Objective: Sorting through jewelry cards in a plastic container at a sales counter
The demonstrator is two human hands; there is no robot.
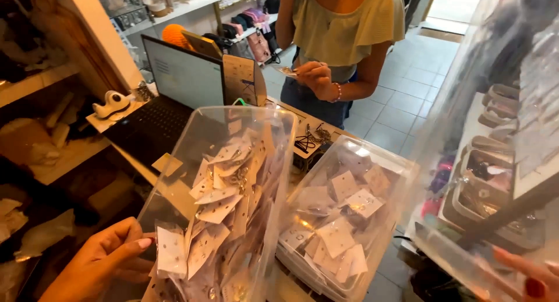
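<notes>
- Left hand [108, 256], low at the left edge, grips the near corner of a tall clear plastic bin [174, 179] — thumb pressed on the wall, fingers closed round the outside.
- The bin is tilted, packed with small white earring cards [218, 209] in clear sleeves; one sleeved card [170, 251] sits just beside the thumb.
- Right hand [533, 276], bottom right corner, only partly in view; fingers lie against a clear plastic display panel [466, 261]. Cannot tell how firmly it grips.
- Hands are well apart, one at each side of the frame.
- A second clear bin [396, 179] of the same cards stands just beside the first, to its right.
- Behind: an open laptop [180, 75] on the counter, a white tape dispenser [113, 104] to its left.
- Another person in a yellow top [343, 22] stands across the counter, one hand [314, 76] holding something small.
</notes>
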